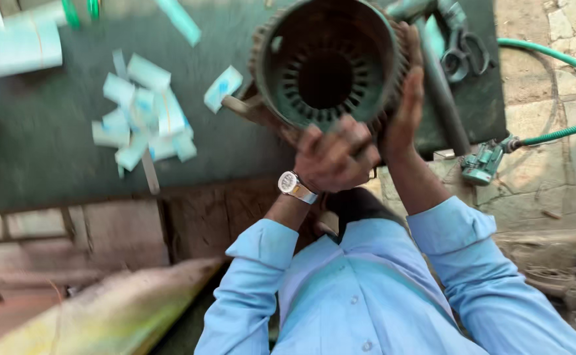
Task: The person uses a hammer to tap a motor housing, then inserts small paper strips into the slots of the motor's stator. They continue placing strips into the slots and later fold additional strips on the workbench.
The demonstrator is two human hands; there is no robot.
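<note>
Pale blue and white paper strips (144, 112) lie scattered in a loose heap on the left part of the dark green worktop (45, 151), with a thin grey flat bar (150, 172) poking out below them and one stray slip (223, 86) nearer the middle; any sweep of the heavy part leftward would likely scatter them. Next comes the rusty round iron motor stator with slotted inner teeth (327, 66), tilted up on its edge near the worktop's front border. The person's left hand (332, 156), a silver wristwatch (293, 185) on its wrist, has its fingers curled shut against the housing's lower rim, while the right hand (406, 108) lies flat with fingers together along the right side. Because the stator stands tipped close to the edge, it could well roll or slip off toward the person's body if either grip loosened. Right of it, a grey metal rod (442, 98), dark metal scissors (462, 52) and a green hose with a metal fitting (491, 158) crowd that side and would hinder setting it down there.
</note>
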